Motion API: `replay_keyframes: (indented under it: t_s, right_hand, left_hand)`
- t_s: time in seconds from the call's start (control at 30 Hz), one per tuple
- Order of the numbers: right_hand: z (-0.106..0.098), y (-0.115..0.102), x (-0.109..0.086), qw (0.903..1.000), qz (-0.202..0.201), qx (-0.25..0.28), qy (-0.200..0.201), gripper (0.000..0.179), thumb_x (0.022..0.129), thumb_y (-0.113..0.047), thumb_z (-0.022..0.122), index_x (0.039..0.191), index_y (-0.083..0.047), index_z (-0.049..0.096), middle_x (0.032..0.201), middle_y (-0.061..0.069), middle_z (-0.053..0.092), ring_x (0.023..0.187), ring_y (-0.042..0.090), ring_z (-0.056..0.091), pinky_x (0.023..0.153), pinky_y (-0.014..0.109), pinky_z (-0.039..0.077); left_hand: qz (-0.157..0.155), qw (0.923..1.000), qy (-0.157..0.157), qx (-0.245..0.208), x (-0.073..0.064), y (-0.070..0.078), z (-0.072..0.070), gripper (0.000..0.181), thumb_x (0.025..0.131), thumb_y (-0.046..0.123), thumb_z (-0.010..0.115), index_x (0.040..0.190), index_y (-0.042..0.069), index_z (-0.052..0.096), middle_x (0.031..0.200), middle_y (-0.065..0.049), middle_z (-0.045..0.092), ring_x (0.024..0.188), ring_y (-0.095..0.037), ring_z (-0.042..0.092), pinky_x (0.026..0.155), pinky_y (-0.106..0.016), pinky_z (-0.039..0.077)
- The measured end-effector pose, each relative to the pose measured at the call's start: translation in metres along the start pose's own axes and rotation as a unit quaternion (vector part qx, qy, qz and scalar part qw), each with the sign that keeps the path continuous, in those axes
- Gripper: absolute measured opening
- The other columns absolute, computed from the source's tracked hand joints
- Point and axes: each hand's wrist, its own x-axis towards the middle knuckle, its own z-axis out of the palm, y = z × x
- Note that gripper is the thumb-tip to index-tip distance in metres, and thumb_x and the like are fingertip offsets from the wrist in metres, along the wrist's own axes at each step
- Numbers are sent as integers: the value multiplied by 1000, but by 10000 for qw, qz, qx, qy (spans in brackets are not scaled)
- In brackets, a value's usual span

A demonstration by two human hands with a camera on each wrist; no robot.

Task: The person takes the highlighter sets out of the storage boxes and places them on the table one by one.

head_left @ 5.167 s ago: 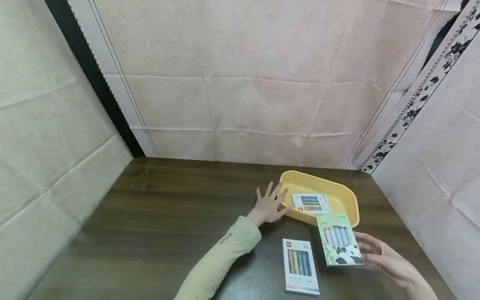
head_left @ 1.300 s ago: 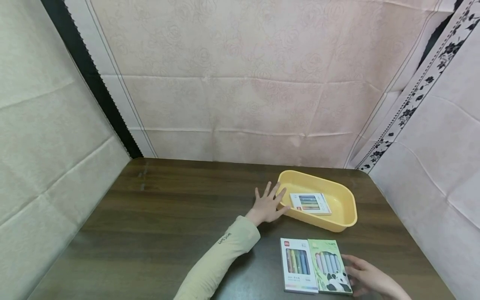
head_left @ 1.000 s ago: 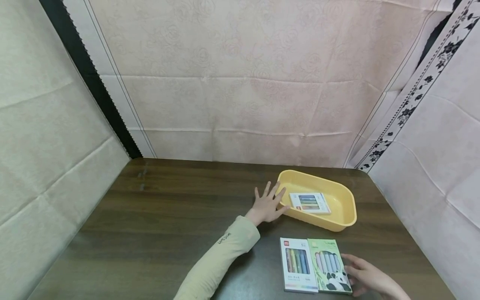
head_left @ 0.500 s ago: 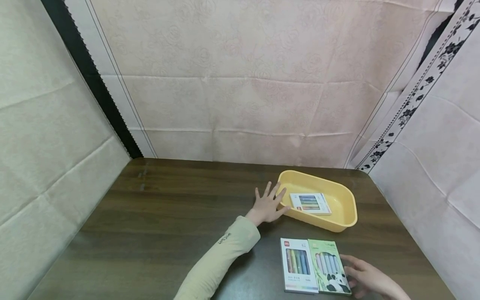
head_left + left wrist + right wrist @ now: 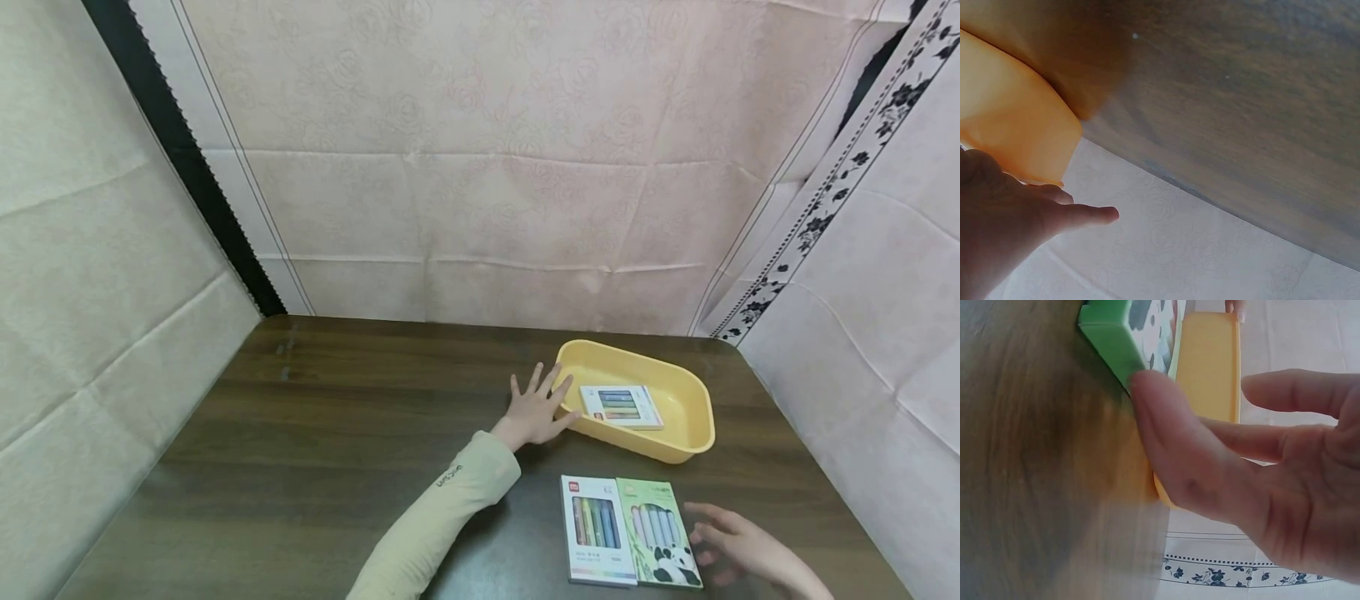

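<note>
My left hand (image 5: 534, 414), fingers spread, rests against the left rim of a yellow plastic tray (image 5: 686, 408). The left wrist view shows that hand (image 5: 1010, 219) beside the tray's wall (image 5: 1016, 106). Inside the tray lies a white box (image 5: 621, 407) showing coloured sticks. On the table in front, a white box of coloured sticks (image 5: 600, 562) and a green panda box (image 5: 654, 533) lie side by side. Just right of the green box is my right hand (image 5: 738, 543), its fingers loosely bent and holding nothing. In the right wrist view, the thumb overlaps the green box's corner (image 5: 1110, 344).
The dark brown wooden table (image 5: 337, 467) stretches to the left. A pale patterned cloth (image 5: 480, 208) hangs behind its far edge, with more cloth (image 5: 877, 358) along the right side and the left side.
Five seconds ago my right hand held the green box over the tray's near edge. The box now lies beside the white one; my right hand has let go and shifted slightly right.
</note>
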Motion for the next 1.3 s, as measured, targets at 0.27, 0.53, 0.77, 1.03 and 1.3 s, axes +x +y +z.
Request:
replay_keyframes:
  t_s: [0.27, 0.53, 0.77, 1.03, 1.3]
  right_hand:
    - [-4, 1, 3, 9995, -206, 186, -126, 56, 96, -14, 39, 128, 23, 12, 100, 13, 59, 82, 19, 62, 66, 42, 53]
    - [-6, -6, 5, 9982, -501, 293, -124, 56, 97, -16, 37, 128, 24, 13, 101, 11, 58, 85, 15, 62, 68, 37, 53]
    - [-17, -15, 12, 9877, -1243, 863, -402, 34, 98, -10, 32, 117, -33, 48, 102, -5, 59, 92, 9, 62, 74, 34, 53]
    - [-23, -27, 17, 9806, -1612, 1088, -244, 37, 99, -10, 29, 114, -36, 51, 104, -14, 62, 96, 5, 62, 79, 29, 52]
    - [-27, -33, 20, 9778, -1620, 1330, -35, 28, 98, -10, 31, 116, -23, 49, 106, -16, 62, 98, 6, 62, 80, 28, 52]
  left_hand:
    - [-14, 10000, -36, -42, 0, 0, -1, 66, 91, 60, 25, 146, 26, 11, 154, 1, -1, 141, -29, 1, 105, -63, 11]
    - [-39, 10000, -45, -9, -1, 1, -1, 66, 90, 60, 23, 146, 26, 11, 154, 1, 0, 141, -29, 2, 105, -63, 12]
    - [-75, 9999, -71, -25, 0, 1, -1, 66, 90, 61, 24, 146, 27, 10, 154, 1, -1, 141, -28, 1, 105, -63, 11]
    - [-78, 10000, -46, -27, -1, 2, -1, 67, 90, 61, 25, 146, 26, 12, 154, 1, -1, 141, -29, 2, 104, -63, 12]
    - [-110, 9998, -111, -96, 0, 2, 0, 66, 90, 60, 25, 146, 28, 9, 154, 2, -3, 141, -28, -2, 105, -63, 10]
